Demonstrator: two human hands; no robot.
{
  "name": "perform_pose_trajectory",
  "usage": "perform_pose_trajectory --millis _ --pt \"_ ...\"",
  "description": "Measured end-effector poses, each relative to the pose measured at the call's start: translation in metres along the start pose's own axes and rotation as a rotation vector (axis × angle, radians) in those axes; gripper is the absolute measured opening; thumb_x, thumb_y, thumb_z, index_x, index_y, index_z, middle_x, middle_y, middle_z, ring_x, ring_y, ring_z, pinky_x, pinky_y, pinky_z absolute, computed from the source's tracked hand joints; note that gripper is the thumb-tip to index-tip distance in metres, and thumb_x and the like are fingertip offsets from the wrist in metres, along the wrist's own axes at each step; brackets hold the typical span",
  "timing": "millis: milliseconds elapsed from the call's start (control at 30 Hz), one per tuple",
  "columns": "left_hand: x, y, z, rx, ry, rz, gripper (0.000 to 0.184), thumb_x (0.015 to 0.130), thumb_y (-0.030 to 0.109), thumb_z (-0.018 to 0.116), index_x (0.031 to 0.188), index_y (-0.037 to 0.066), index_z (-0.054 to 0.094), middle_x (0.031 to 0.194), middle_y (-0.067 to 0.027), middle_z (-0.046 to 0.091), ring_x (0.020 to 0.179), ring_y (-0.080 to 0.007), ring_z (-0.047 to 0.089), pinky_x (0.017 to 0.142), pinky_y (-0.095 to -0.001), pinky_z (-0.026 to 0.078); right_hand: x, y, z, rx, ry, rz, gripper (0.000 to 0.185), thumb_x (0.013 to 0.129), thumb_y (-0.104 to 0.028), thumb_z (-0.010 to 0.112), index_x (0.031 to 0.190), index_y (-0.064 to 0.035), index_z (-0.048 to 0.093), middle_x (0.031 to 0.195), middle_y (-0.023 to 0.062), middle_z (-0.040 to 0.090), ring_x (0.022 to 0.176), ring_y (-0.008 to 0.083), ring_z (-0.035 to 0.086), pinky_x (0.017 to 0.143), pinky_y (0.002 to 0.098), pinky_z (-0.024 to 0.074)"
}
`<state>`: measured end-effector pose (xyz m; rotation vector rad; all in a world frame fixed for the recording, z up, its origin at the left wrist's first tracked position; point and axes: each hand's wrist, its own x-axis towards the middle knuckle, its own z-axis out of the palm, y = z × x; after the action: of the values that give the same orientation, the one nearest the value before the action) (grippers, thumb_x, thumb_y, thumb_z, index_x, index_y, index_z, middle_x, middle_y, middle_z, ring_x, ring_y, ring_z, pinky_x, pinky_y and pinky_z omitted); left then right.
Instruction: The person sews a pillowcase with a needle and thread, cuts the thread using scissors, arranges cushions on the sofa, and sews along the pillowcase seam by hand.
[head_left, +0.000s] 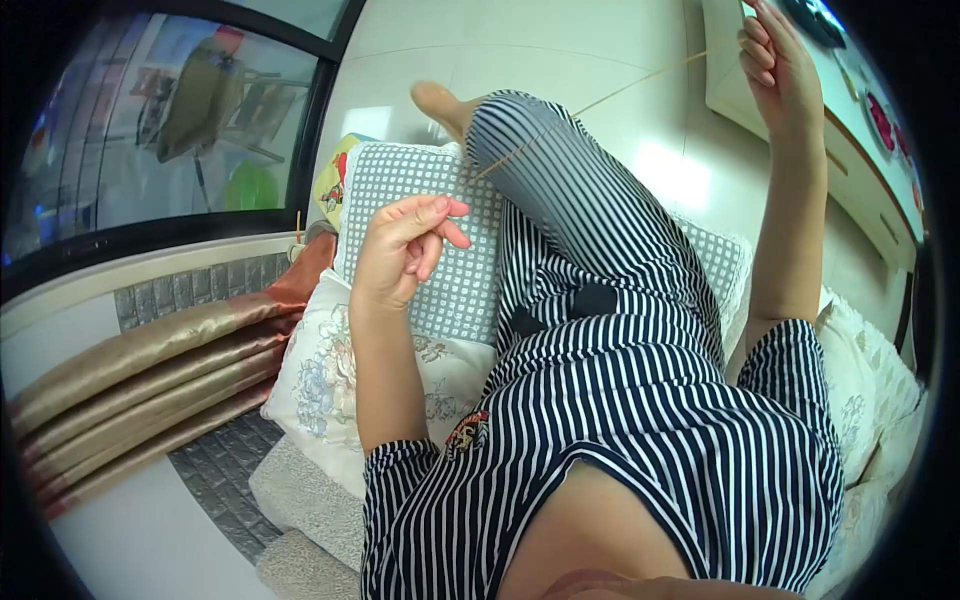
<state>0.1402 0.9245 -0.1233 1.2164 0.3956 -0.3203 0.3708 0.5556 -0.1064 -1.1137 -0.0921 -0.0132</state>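
A thin tan strand [600,101] runs diagonally between my two hands, crossing in front of the striped trouser leg [560,160]. My left hand [408,245] hovers over the checked cushion, thumb pressed to the index finger and the other fingers loosely bent. The strand's lower end fades out right at those fingertips. Raised far to the upper right, my right hand [776,65] has its fingers curled together at the strand's upper end. Its fingertips are partly cut off by the frame's top edge.
Below my left arm lies a flowered cushion [320,360], beside the grey checked cushion [425,290]. A bunched gold curtain [160,360] and a dark-framed window [180,120] are on the left. A white cabinet [850,130] stands at right, beyond the tiled floor [560,40].
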Motion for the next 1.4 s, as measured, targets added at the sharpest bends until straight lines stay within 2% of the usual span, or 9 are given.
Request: perform_pose_trajectory --millis 167,267,367,467,533,933,1100,1233,1400 --pt "0.028 -0.025 0.025 -0.066 -0.017 -0.087 0.026 0.096 0.017 0.060 0.099 -0.008 0.068 0.072 -0.0171 0.070 0.035 -0.0066 0.043 0.033 -0.0167 0.028 -0.004 0.009 -0.052 -0.216 0.136 0.060 0.021 0.101 -0.020 0.054 0.113 -0.0027 0.058 0.066 -0.0078 0.043 0.046 -0.0014 0.033 0.037 0.0143 0.0248" --pt "0.044 -0.039 0.047 -0.067 -0.029 -0.141 0.027 0.097 0.016 0.059 0.100 -0.008 0.068 0.070 -0.0165 0.069 0.035 -0.0067 0.041 0.034 -0.0173 0.028 -0.018 0.022 -0.044 -0.819 0.287 -0.060 0.045 0.101 -0.022 0.053 0.145 -0.0174 0.048 0.068 -0.0058 0.048 0.048 0.0072 0.041 0.040 0.0197 0.0361" --pt "0.058 -0.043 0.069 -0.060 -0.068 -0.168 0.025 0.097 0.015 0.059 0.100 -0.008 0.069 0.070 -0.0165 0.069 0.035 -0.0065 0.044 0.034 -0.0169 0.029 -0.069 0.048 -0.013 -0.720 -0.118 -0.123 0.034 0.096 -0.010 0.055 0.127 -0.0160 0.066 0.072 -0.0064 0.051 0.056 0.0008 0.043 0.045 0.0177 0.0312" --pt "0.060 -0.034 0.092 0.067 -0.062 -0.186 0.024 0.096 0.015 0.060 0.099 -0.007 0.069 0.070 -0.0163 0.070 0.036 -0.0063 0.045 0.034 -0.0166 0.030 -0.117 0.059 0.036 -0.447 -0.474 0.142 0.028 0.094 0.000 0.055 0.118 -0.0041 0.067 0.099 0.0098 0.069 0.063 0.0109 0.062 0.060 0.0238 0.0545" --pt "0.061 -0.033 0.100 0.093 -0.057 -0.198 0.024 0.096 0.015 0.061 0.099 -0.007 0.070 0.071 -0.0147 0.070 0.038 -0.0059 0.046 0.036 -0.0166 0.031 -0.125 0.081 0.040 -0.518 -0.609 0.040 0.030 0.094 -0.002 0.059 0.123 -0.0057 0.066 0.107 0.0111 0.068 0.067 0.0102 0.064 0.061 0.0209 0.0556" --pt "0.062 -0.036 0.096 0.072 0.014 -0.146 0.027 0.099 0.016 0.056 0.101 -0.008 0.068 0.073 -0.0137 0.070 0.037 -0.0055 0.043 0.035 -0.0163 0.027 -0.112 0.075 0.016 -0.725 -0.474 -0.017 0.011 0.090 -0.010 0.066 0.097 -0.0015 0.069 0.088 0.0095 0.066 0.079 0.0207 0.064 0.070 0.0317 0.0530" --pt "0.060 -0.038 0.100 0.092 0.009 -0.154 0.027 0.098 0.019 0.061 0.095 -0.006 0.070 0.059 -0.0089 0.064 0.035 -0.0049 0.044 0.034 -0.0157 0.028 -0.127 0.076 0.031 -0.786 -0.598 -0.296 0.048 0.091 -0.007 0.065 0.138 -0.0029 0.052 0.127 0.0190 0.062 0.113 0.0302 0.063 0.092 0.0354 0.0534" --pt "0.055 -0.035 0.103 0.204 0.012 -0.137 0.025 0.099 0.018 0.059 0.095 -0.005 0.068 0.058 -0.0094 0.062 0.033 -0.0061 0.039 0.033 -0.0173 0.027 -0.132 0.084 0.044 -0.676 -0.664 -0.202 0.030 0.086 -0.011 0.072 0.113 0.0004 0.068 0.095 0.0113 0.069 0.085 0.0226 0.067 0.074 0.0311 0.0564" --pt "0.036 -0.028 0.095 0.117 0.045 -0.111 0.034 0.102 0.024 0.054 0.101 -0.006 0.069 0.060 -0.0086 0.063 0.035 -0.0052 0.041 0.035 -0.0168 0.027 -0.133 0.077 0.049 -0.631 -0.598 -0.177 0.010 0.086 -0.005 0.071 0.095 -0.0014 0.071 0.086 0.0064 0.067 0.079 0.0167 0.063 0.068 0.0277 0.0523"
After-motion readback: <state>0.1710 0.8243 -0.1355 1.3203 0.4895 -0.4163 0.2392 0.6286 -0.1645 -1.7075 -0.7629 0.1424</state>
